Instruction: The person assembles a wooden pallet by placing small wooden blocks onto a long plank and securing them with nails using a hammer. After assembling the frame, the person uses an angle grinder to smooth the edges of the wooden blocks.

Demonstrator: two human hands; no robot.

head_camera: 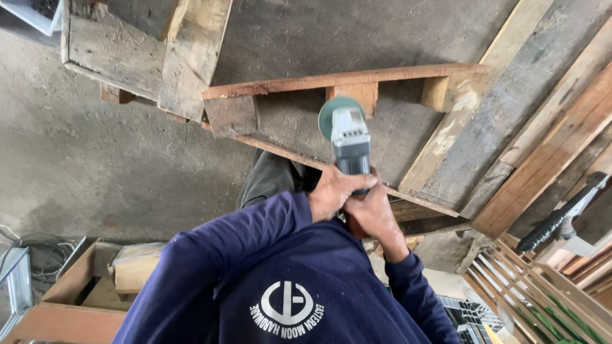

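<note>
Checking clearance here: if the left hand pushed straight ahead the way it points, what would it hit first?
The left hand points along the grinder; beyond the disc, likely the small wooden block under the reddish plank, though depth is unclear.

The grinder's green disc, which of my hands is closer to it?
Left. The left hand wraps the grinder body nearer the green disc; the right hand grips farther back, at the tail end.

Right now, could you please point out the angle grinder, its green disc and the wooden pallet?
angle grinder (352,143), head view, grey body.
green disc (329,114), head view, left edge.
wooden pallet (344,79), head view, top reddish board.
</note>
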